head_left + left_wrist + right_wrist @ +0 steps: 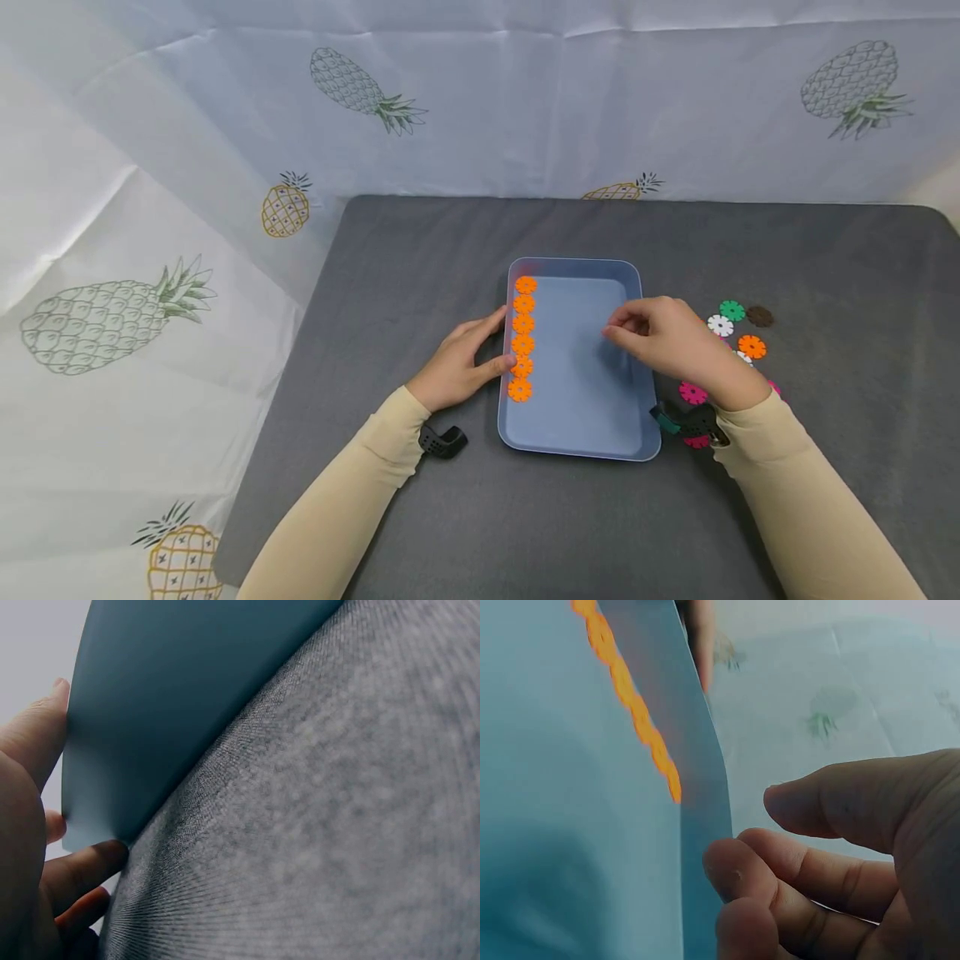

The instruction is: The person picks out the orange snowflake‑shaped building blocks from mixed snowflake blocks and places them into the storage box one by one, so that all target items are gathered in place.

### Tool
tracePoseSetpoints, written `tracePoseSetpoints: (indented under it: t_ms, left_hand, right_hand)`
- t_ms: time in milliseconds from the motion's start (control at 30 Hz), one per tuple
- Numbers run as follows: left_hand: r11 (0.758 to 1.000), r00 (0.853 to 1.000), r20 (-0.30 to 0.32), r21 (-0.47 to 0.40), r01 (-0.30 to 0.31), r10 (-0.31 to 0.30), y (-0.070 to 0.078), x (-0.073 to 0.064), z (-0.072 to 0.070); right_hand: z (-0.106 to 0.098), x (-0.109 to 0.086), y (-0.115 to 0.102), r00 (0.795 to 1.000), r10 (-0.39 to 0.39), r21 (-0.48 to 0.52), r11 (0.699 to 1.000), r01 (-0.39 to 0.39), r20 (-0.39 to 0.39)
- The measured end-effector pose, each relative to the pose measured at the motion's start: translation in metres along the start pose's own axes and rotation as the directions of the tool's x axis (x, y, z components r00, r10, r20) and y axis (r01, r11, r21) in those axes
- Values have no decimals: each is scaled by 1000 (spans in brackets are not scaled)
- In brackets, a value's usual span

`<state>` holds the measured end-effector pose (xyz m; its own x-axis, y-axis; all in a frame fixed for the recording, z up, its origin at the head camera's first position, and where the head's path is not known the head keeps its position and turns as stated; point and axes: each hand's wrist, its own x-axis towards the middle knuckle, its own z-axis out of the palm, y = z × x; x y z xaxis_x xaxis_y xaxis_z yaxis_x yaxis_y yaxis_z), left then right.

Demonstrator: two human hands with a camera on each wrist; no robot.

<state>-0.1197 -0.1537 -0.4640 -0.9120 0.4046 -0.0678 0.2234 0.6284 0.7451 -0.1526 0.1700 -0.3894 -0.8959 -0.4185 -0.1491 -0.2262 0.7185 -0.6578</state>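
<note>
A shallow blue-grey tray (577, 443) lies on the dark table. Along its left inner side runs a column of several orange notched discs (522, 343), edge to edge; the right wrist view shows them as a slanting strip. My left hand (467, 360) holds the tray's left side, its thumb over the rim and other fingers against the outer wall (150, 712). Over the tray's right side hovers my right hand (660, 333). Its fingers are loosely bent, with a gap between thumb (810, 799) and fingertips and nothing visible there.
Right of the tray lie loose discs: green (732, 311), brown (760, 317), white (720, 325), orange (752, 347) and pink (693, 392), some partly hidden by my right forearm. A pineapple-print cloth (480, 117) hangs behind the grey-covered table (420, 250).
</note>
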Motion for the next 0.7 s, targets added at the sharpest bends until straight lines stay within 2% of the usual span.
tracePoseSetpoints:
  t_ms: [367,700]
  left_hand:
    - [1000,1000,1,-7,4,-4,0,-1,0]
    - [1000,1000,1,-7,3,-3,-2,-1,1]
  right_hand:
    - [-35,-9,45,993,87,-30,996,-90,-76]
    - [-44,-7,86,986,160,-58,985,-162,-40]
